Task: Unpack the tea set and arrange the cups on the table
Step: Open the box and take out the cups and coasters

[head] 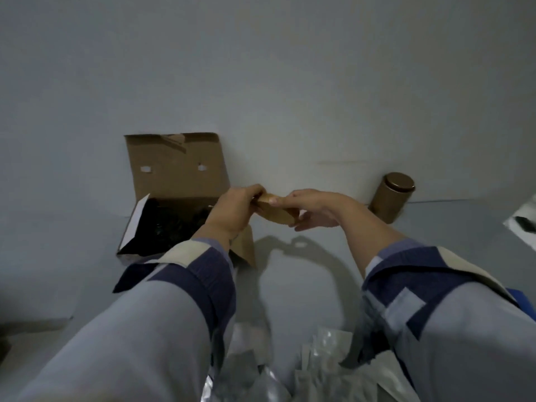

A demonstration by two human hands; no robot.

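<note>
1. Head view: you held a small tan cardboard piece [275, 211] in the air between both hands, above the grey counter [290, 285] and just right of the open cardboard box [177, 181].
2. Your left hand [232, 210] gripped its left end, fingers curled over the top edge.
3. Your right hand [313, 208] pinched its right end, thumb on top and fingers underneath.
4. The box sat at the back of the counter against the wall, lid flap upright; its dark contents were too dim to make out.
5. A brown cylindrical tin [391, 197] stood upright, well to the right of your hands, against the wall.
6. Crumpled clear plastic wrapping [275, 372] lay at the near edge between your sleeves.
</note>
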